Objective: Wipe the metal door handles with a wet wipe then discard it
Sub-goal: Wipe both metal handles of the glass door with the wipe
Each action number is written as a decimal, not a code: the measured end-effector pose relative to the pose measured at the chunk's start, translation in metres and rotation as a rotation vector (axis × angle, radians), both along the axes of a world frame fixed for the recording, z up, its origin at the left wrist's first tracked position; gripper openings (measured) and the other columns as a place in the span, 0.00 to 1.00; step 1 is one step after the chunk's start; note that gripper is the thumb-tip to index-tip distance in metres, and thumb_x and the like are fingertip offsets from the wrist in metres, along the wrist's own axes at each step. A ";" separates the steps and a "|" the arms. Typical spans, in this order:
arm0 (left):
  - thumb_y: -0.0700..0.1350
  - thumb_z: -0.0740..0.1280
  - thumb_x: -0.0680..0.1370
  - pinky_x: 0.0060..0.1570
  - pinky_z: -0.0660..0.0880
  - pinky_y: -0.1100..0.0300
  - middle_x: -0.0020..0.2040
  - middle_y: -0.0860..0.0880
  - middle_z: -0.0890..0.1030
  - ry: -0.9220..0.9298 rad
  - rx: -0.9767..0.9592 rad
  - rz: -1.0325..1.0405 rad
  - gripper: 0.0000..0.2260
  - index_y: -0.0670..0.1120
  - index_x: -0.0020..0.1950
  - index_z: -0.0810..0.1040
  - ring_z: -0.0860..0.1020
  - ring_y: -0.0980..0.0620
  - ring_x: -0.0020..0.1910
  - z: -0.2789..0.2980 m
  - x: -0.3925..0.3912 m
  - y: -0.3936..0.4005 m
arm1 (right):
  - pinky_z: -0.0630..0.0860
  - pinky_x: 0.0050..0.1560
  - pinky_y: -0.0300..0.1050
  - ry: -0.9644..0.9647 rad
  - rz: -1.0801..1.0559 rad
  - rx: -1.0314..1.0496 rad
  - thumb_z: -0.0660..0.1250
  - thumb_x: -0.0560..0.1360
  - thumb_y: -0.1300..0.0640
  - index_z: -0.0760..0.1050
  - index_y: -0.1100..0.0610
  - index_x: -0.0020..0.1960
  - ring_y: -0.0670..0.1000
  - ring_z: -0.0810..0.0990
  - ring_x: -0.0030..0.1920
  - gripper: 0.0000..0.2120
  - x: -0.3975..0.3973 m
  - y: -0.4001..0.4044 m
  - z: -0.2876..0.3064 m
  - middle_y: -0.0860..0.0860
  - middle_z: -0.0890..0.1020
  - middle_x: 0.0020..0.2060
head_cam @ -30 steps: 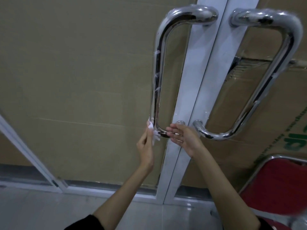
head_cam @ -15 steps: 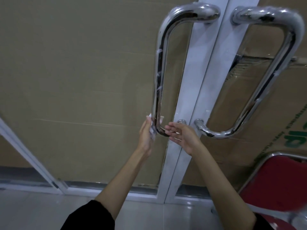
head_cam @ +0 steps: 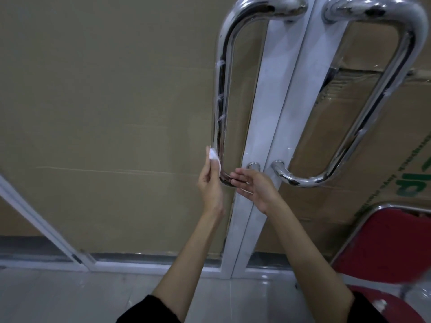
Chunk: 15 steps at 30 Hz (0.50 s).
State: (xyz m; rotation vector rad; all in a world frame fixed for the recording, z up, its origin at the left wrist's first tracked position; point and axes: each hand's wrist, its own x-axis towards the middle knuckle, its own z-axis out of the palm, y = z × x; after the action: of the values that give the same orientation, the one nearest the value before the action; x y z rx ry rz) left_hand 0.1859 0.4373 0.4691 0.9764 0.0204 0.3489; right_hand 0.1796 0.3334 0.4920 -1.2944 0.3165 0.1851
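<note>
Two shiny D-shaped metal door handles hang on a double glass door. The left handle (head_cam: 220, 94) has wet smears along its bar; the right handle (head_cam: 373, 96) stands beside it. My left hand (head_cam: 210, 183) holds a small white wet wipe (head_cam: 214, 157) pressed against the outer side of the left handle's lower bend. My right hand (head_cam: 254, 185) has its fingers spread flat on the bottom bend of the same handle, from the right side.
White aluminium door frames (head_cam: 275, 136) meet between the handles. Cardboard covers the glass behind. A red chair with a metal frame (head_cam: 384, 243) stands at the lower right, close to my right arm. Pale floor tiles (head_cam: 70, 297) lie below.
My left hand with the wipe has slid slightly up around the left handle's lower bend. My right hand has stayed on the bottom bend.
</note>
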 end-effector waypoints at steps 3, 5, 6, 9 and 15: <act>0.39 0.62 0.80 0.58 0.69 0.74 0.59 0.61 0.76 -0.038 0.076 0.023 0.16 0.45 0.68 0.71 0.74 0.71 0.58 0.001 0.010 0.005 | 0.76 0.50 0.42 0.011 0.010 0.000 0.60 0.78 0.58 0.77 0.57 0.53 0.48 0.82 0.43 0.08 -0.001 0.003 -0.002 0.51 0.84 0.45; 0.39 0.63 0.79 0.55 0.70 0.73 0.57 0.60 0.78 -0.002 0.150 -0.013 0.16 0.43 0.68 0.72 0.76 0.70 0.56 -0.011 0.010 0.014 | 0.76 0.50 0.42 0.013 0.013 0.002 0.60 0.79 0.57 0.77 0.57 0.53 0.47 0.82 0.44 0.09 -0.003 0.004 -0.003 0.50 0.84 0.46; 0.39 0.64 0.79 0.52 0.72 0.72 0.53 0.58 0.80 0.028 0.188 -0.039 0.16 0.41 0.67 0.74 0.77 0.69 0.51 -0.017 0.009 0.018 | 0.76 0.51 0.43 0.012 0.011 0.006 0.60 0.79 0.58 0.77 0.58 0.54 0.47 0.82 0.44 0.09 -0.003 0.004 -0.003 0.50 0.84 0.46; 0.41 0.67 0.77 0.45 0.74 0.64 0.42 0.51 0.81 0.079 0.282 -0.084 0.11 0.38 0.58 0.79 0.78 0.63 0.39 -0.021 0.012 0.031 | 0.75 0.53 0.44 0.005 -0.003 0.014 0.60 0.79 0.58 0.76 0.59 0.57 0.48 0.82 0.44 0.11 -0.004 0.005 -0.003 0.51 0.84 0.46; 0.50 0.59 0.81 0.57 0.75 0.60 0.53 0.44 0.82 -0.031 0.206 -0.147 0.17 0.39 0.59 0.77 0.80 0.53 0.53 0.028 0.029 0.022 | 0.75 0.51 0.43 -0.014 -0.024 0.040 0.60 0.78 0.58 0.77 0.58 0.53 0.49 0.82 0.44 0.09 -0.004 0.012 0.002 0.52 0.84 0.47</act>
State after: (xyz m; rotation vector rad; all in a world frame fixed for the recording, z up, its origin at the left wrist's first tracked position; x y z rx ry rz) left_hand 0.2153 0.4592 0.4976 1.1692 -0.1166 0.2334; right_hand 0.1760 0.3453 0.4943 -1.2513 0.3147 0.1618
